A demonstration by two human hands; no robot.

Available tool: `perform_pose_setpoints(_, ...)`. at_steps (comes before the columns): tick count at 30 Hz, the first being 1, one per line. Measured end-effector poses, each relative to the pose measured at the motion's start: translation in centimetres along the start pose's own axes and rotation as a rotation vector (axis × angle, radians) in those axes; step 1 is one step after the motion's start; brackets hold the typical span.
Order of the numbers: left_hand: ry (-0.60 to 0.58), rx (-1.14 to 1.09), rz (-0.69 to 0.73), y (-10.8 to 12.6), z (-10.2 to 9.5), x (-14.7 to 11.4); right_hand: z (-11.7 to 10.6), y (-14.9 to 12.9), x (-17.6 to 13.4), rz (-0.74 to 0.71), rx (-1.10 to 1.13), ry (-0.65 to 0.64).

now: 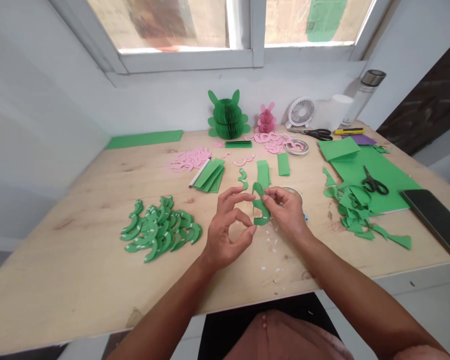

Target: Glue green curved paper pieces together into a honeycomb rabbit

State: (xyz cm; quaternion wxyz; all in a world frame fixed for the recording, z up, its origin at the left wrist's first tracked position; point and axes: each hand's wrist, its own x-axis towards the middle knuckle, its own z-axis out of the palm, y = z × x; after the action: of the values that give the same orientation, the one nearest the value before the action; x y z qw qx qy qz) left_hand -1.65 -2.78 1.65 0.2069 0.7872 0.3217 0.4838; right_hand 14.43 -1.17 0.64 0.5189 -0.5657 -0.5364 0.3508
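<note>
A wavy green paper cutout (262,215), curved and with small white marks, is held up over the table's front middle. My right hand (287,207) pinches its right edge between thumb and fingers. My left hand (228,227) has thumb and a finger pinched at the cutout's lower left edge, while the index finger reaches its upper left side. To the left lies a heap of similar green cutouts (161,227) with white strips. Another small wavy green piece (242,179) lies just beyond my hands. A tape roll (294,192) is partly hidden behind my right hand.
Folded green papers (210,177), pink cutouts (191,159) and a green honeycomb paper figure (228,117) stand or lie farther back. At right are green scraps (354,207), scissors (375,182) on green sheets, a phone (435,217) and a small fan (300,111).
</note>
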Motion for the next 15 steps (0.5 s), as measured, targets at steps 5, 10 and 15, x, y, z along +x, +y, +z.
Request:
perform_pose_setpoints(5,-0.019,-0.106,-0.006,-0.26,-0.09,-0.16,-0.13,-0.23,0.12,0.011,0.034,0.075)
perform_pose_setpoints(10,-0.049,-0.124,-0.042,-0.19,-0.32,-0.14,-0.24,-0.84,0.04,0.061,0.140,0.125)
perform_pose_setpoints(15,0.001,-0.122,-0.034,-0.41,0.06,-0.06,-0.29,-0.89,0.06,0.072,0.202,0.128)
